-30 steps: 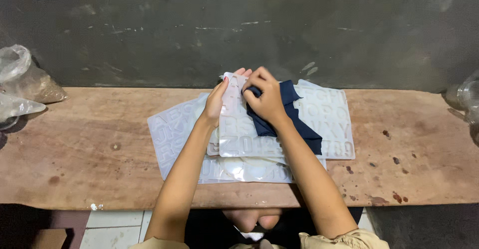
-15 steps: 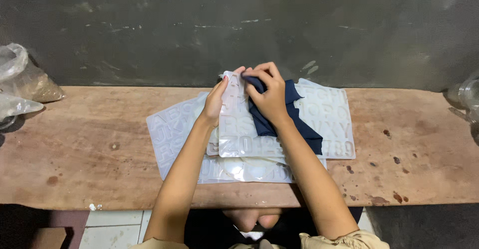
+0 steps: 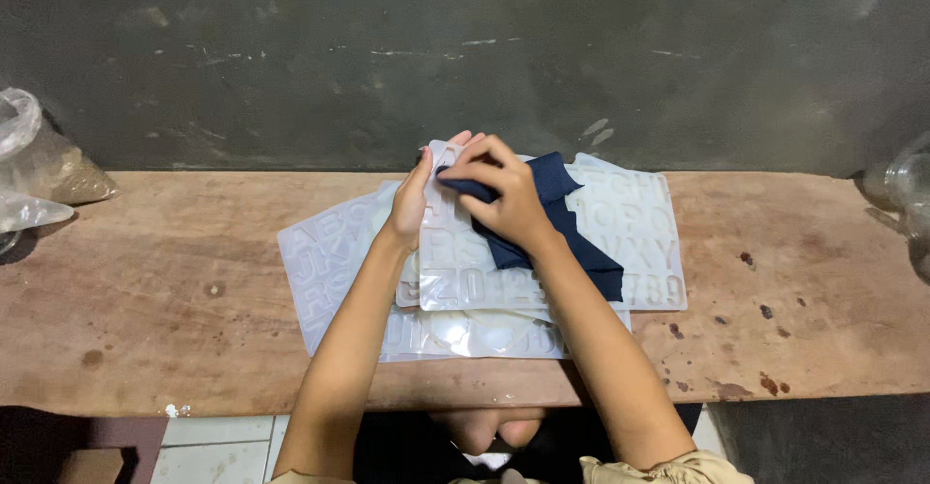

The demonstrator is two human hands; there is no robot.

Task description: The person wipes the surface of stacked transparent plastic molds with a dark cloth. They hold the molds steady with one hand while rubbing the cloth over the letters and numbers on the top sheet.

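Observation:
Several clear silicone moulds with raised letters and numbers lie stacked on a worn wooden bench (image 3: 145,339). My left hand (image 3: 412,198) grips the far left edge of the top mould (image 3: 465,276) and steadies it. My right hand (image 3: 499,198) presses a dark blue cloth (image 3: 557,222) onto that mould near its far edge. The cloth trails toward the right and drapes over another mould (image 3: 639,222). A third mould (image 3: 320,261) sticks out at the left under the pile.
A clear plastic bag with brownish contents (image 3: 44,169) sits at the bench's far left. A clear glass or plastic object (image 3: 906,193) stands at the right edge. A dark grey wall (image 3: 484,58) rises behind the bench. Tiled floor (image 3: 208,440) shows below.
My right hand with the cloth has shifted slightly left along the top mould's far edge. My left hand stays on the mould.

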